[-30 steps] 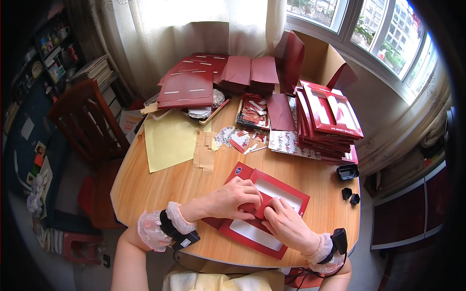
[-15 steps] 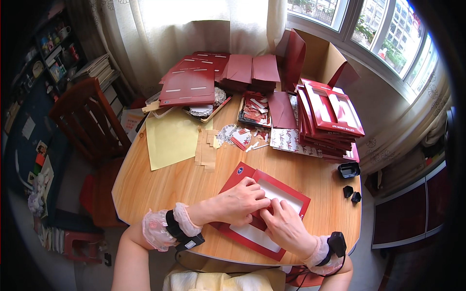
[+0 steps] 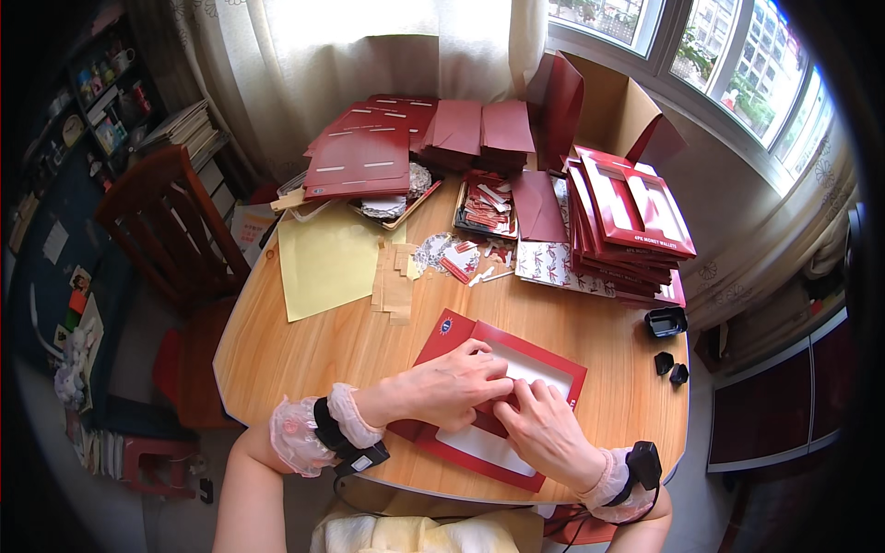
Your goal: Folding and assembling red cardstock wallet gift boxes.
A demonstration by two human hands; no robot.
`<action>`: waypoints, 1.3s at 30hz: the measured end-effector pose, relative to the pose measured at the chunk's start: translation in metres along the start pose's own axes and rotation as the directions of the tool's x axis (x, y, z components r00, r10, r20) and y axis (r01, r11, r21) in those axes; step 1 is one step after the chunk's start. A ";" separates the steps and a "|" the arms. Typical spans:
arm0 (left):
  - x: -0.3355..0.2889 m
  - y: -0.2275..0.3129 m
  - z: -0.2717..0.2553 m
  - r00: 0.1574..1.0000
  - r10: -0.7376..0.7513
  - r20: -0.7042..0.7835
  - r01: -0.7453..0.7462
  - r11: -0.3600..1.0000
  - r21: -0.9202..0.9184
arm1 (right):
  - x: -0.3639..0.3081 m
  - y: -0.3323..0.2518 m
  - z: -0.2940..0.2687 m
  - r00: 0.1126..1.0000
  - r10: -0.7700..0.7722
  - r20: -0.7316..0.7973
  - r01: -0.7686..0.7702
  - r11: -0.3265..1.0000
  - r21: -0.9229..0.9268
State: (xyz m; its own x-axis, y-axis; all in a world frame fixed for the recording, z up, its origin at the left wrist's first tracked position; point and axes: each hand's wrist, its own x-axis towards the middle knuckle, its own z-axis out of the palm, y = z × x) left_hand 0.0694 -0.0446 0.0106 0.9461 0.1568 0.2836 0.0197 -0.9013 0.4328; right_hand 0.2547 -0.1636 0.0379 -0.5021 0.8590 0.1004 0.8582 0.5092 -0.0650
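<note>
In front of me a red cardboard sleeve (image 3: 573, 380) lies slanted on the table, with two white window areas and a red strip between them. My left hand (image 3: 458, 385) rests over that strip, its fingers curled and pinching. My right hand (image 3: 548, 422) meets it from the other side, thumb and fingers closed at the same spot. The fingertips almost touch, and both grip the middle strip of the sleeve. What lies directly under the fingertips is hidden.
Stacked red sleeves (image 3: 636, 205) stand at right. Flat red cards (image 3: 358, 164) and red envelopes (image 3: 456, 127) pile up at the back. A tray of scraps (image 3: 487, 205), yellow paper (image 3: 323, 263), brown strips (image 3: 394, 281) and black containers (image 3: 666, 322) lie around. A wooden chair (image 3: 171, 217) stands left.
The sleeve has shifted very slightly to the left. Both hands stay together at its middle strip with almost the same finger pose.
</note>
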 end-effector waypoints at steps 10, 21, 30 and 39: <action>-0.010 -0.010 -0.005 0.999 0.007 -0.050 -0.012 0.994 -0.106 | 0.002 -0.004 -0.007 0.999 -0.016 0.048 0.015 0.999 0.030; -0.009 -0.024 -0.010 0.944 0.037 -0.326 -0.087 0.987 -0.139 | -0.001 0.005 0.009 0.998 -0.051 0.023 0.047 0.986 0.161; -0.027 -0.023 -0.032 0.632 -0.766 0.114 0.592 0.384 -0.709 | -0.001 0.003 0.012 0.998 -0.055 0.025 0.050 0.985 0.163; -0.029 -0.029 -0.026 0.646 -0.736 0.201 0.612 0.342 -0.713 | 0.003 -0.003 0.017 0.999 -0.053 0.002 0.052 0.989 0.138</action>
State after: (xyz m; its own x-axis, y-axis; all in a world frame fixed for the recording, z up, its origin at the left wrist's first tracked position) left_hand 0.0334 -0.0127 0.0118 0.6618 0.6838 -0.3073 0.3549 0.0753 0.9319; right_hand 0.2489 -0.1614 0.0216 -0.5472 0.8308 0.1017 0.8076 0.5560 -0.1964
